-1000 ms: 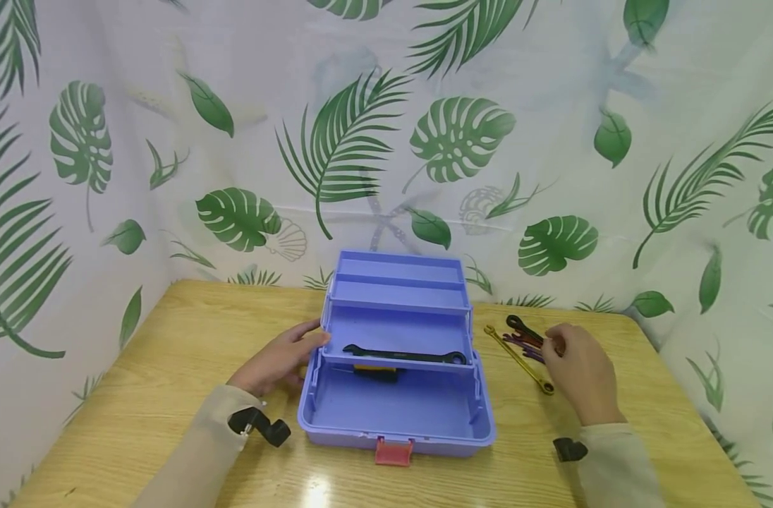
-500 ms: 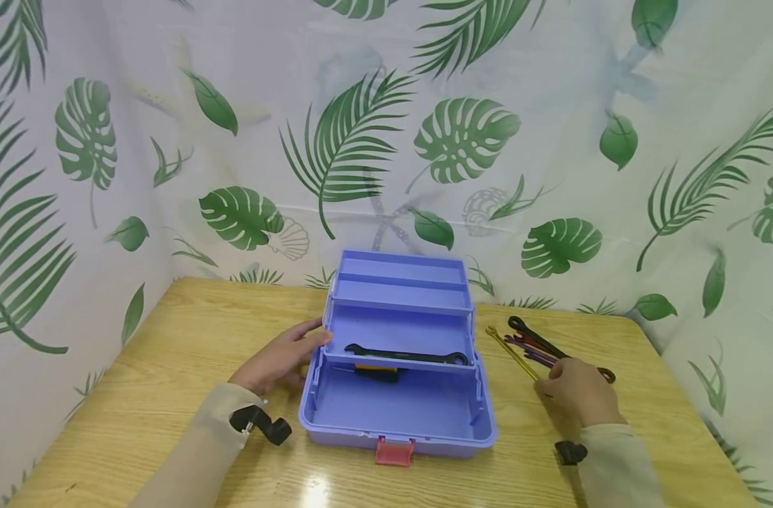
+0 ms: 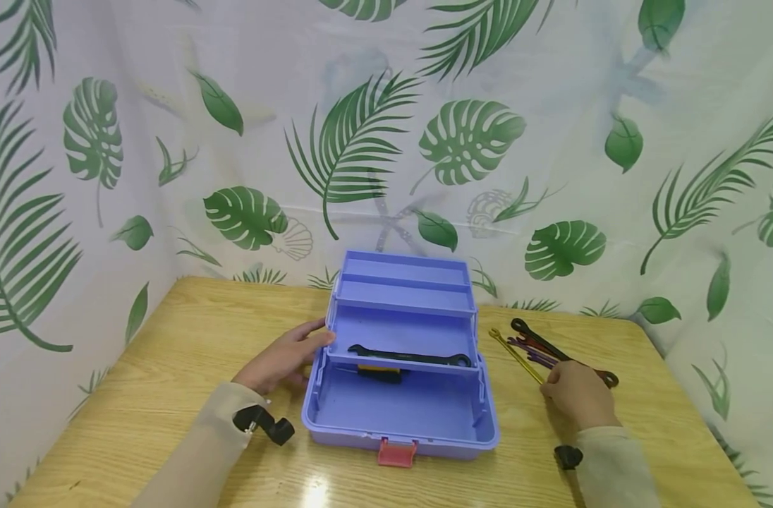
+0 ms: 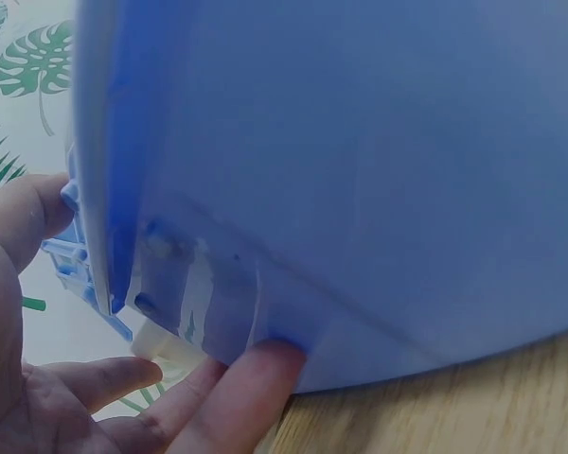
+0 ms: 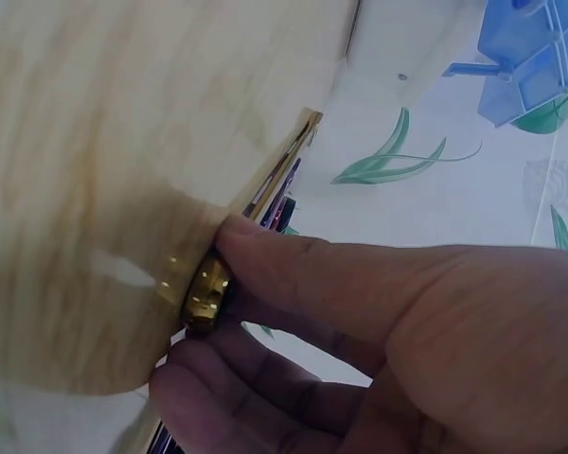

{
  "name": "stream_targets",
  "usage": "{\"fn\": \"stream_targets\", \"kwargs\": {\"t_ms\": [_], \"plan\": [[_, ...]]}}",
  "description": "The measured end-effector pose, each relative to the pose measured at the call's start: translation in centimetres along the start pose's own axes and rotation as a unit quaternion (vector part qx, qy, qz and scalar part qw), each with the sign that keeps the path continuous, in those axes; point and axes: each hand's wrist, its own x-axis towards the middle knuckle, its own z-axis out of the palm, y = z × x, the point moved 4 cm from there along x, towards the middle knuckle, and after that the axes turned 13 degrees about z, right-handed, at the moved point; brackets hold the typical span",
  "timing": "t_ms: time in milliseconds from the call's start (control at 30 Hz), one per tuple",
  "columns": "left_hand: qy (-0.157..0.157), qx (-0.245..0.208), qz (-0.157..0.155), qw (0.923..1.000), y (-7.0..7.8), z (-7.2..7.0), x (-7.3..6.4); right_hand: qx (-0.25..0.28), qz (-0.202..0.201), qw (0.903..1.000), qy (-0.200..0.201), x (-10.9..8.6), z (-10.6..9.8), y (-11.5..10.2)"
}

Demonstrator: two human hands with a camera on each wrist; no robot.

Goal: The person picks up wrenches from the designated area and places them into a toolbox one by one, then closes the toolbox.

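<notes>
My left hand [image 3: 280, 361] holds the left side of a lavender-blue toolbox [image 3: 345, 439]. Thumb and fingers lie about its side wall in the left wrist view. A black combination wrench [image 3: 412, 356] rests along its lower tray, with a yellow-and-black object [image 3: 379, 374] partly hidden beneath that tray. On the right, my right hand [image 3: 580, 395] pinches the near ring end of a gold combination wrench [image 3: 515, 355], which shows between thumb and fingers in the right wrist view. Beyond that hand, another black wrench [image 3: 542, 341] lies across purple wrenches [image 3: 541, 359] and a reddish one.
The toolbox's upper tray [image 3: 405, 271] is raised in steps at the back. Its pink latch [image 3: 396, 453] hangs down in front. A leaf-patterned curtain [image 3: 374, 127] borders the wooden table [image 3: 171, 367] behind and at the sides.
My right hand has left the black wrench's area, moved down toward me, and now pinches the gold wrench's near end. The left hand keeps its place on the toolbox.
</notes>
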Motion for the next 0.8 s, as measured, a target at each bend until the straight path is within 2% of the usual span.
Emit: {"fn": "stream_targets", "kwargs": {"t_ms": [533,800], "plan": [[-0.005,0.004,0.003,1.0000,0.17,0.04,0.01,-0.006,0.005,1.0000,-0.001,-0.43,-0.01,-0.24],[0.000,0.003,0.000,1.0000,-0.28,0.13,0.14,0.000,-0.002,1.0000,0.000,-0.42,0.13,-0.04]]}}
